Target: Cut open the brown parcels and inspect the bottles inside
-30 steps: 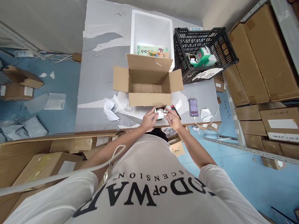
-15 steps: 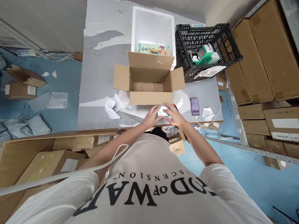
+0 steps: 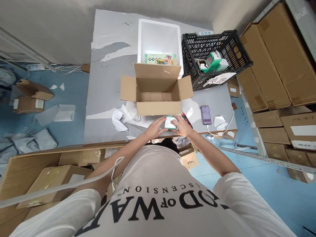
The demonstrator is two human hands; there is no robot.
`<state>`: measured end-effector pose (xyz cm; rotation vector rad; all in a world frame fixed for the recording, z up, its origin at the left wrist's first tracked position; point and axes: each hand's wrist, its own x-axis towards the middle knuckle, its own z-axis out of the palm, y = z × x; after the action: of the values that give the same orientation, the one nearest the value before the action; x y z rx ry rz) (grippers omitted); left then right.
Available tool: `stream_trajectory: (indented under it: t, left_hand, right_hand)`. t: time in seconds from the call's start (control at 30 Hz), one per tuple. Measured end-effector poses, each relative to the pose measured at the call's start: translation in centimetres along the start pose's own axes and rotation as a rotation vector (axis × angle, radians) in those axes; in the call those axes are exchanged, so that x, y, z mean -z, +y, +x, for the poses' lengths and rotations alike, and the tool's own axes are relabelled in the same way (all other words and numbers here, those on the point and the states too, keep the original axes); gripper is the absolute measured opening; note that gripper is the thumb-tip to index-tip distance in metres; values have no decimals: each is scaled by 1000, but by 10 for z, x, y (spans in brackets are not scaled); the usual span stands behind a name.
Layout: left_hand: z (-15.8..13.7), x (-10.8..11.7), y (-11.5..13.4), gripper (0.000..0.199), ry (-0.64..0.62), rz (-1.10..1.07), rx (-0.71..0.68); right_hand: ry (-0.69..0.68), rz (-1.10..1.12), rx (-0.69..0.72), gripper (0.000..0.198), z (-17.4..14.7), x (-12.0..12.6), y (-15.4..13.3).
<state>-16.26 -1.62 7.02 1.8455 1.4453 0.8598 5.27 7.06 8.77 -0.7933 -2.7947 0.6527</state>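
Right hand (image 3: 183, 126) shifted, grip with left hand (image 3: 155, 128) clamped on small box (image 3: 170, 123), underside hidden

small white box (image 3: 169, 123) with green edges, white face up, held between left hand (image 3: 156, 127) and right hand (image 3: 183, 125), near edge of table (image 3: 106, 89).

On the white shirt (image 3: 158, 174) are printed, upside down, "OD OF WA" and "SCENSION". The handwritten sign (image 3: 219, 79) on the black crate (image 3: 197, 81) is hard to read.
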Motion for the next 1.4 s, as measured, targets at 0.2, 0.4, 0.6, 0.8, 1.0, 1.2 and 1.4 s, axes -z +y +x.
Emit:
stream_trajectory:
  t: [0.2, 0.4, 0.6, 0.8, 1.0, 1.2, 1.4]
  left_hand:
    - [-11, 39, -12, 51, 113, 133, -67]
    - [-22, 68, -29, 37, 288, 287, -165]
    - [-17, 69, -35, 41, 467, 460, -75]
    - [-39, 62, -36, 51, 570, 548, 148]
    - [-71, 64, -48, 50, 583, 473, 459]
    - [-59, 68, -87, 90, 380, 117, 593]
    - [-11, 83, -118, 98, 264, 10, 597]
  right_hand:
    - [137, 27, 15, 33, 1, 61, -5]
    - [638, 229, 9, 38, 2, 234, 10]
    - [1218, -140, -203, 39, 111, 311, 112]
    - [785, -307, -809, 49, 215, 246, 196]
    - [394, -211, -1000, 56, 233, 195, 225]
    - [303, -88, -946, 67, 222, 199, 238]
    - [570, -68, -636, 60, 153, 196, 201]
